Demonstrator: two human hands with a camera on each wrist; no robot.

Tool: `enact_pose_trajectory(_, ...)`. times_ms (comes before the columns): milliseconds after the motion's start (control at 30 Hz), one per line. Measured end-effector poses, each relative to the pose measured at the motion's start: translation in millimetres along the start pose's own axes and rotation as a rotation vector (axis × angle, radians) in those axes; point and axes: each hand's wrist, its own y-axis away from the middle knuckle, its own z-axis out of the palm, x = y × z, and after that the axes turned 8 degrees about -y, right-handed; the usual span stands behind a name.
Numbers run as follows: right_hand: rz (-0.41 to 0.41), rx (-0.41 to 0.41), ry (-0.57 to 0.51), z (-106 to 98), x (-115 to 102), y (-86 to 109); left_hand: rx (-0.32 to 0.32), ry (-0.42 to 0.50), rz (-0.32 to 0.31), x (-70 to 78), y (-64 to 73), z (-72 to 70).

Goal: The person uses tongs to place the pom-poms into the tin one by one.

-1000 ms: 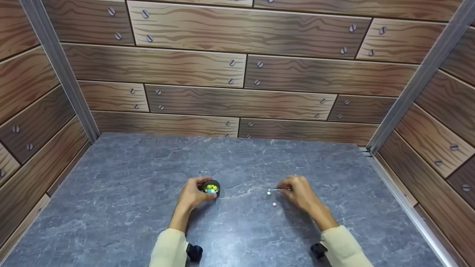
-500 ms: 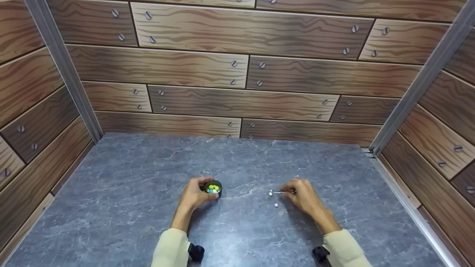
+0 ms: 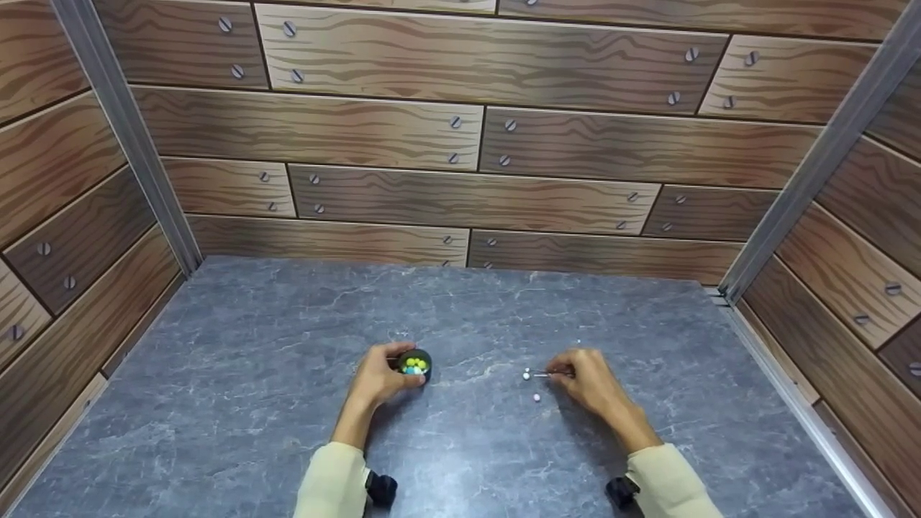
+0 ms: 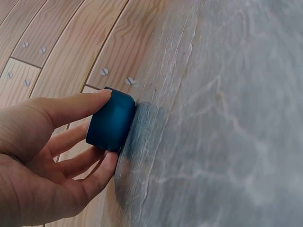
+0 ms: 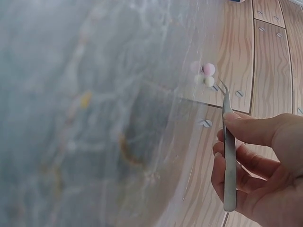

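Note:
My left hand (image 3: 375,375) holds a small round cup (image 3: 429,370), thumb on one side and fingers on the other. Yellow, blue and white balls (image 3: 414,364) lie inside it; the left wrist view shows only the cup's teal outer wall (image 4: 112,120). Pinched in my right hand (image 3: 586,378) are metal tweezers (image 5: 229,165) with bent, slightly parted points. Those points are close to a whitish ball (image 3: 526,376) on the table; contact cannot be told. A pale pink ball (image 3: 537,398) lies nearer to me, and it also appears in the right wrist view (image 5: 209,69).
The grey marbled table top (image 3: 288,316) reaches wood-patterned panels (image 3: 374,194) at the back and sides. Metal posts stand at both rear corners. A tiny pale speck (image 3: 578,341) lies beyond my right hand, too small to identify.
My right hand and the tweezers have come slightly closer to me, down by the whitish ball. The left hand keeps the cup in place. The head view has shifted slightly.

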Motion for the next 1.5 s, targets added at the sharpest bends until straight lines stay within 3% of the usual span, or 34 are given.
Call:
enact_pose_trajectory(500,-0.006,0.03,0.074,1.9,-0.4,-3.1,0.004,-0.025,-0.005,-0.9,-0.6,-0.8)
enact_pose_trajectory(733,-0.008,0.033,0.103,2.5,0.2,-5.2,0.007,0.009,0.016,-0.7,0.6,-0.7)
enact_pose_trajectory(1500,-0.079,0.057,0.095,-0.8,-2.4,-5.4,0.011,-0.029,-0.001,-0.8,-0.5,-0.5)
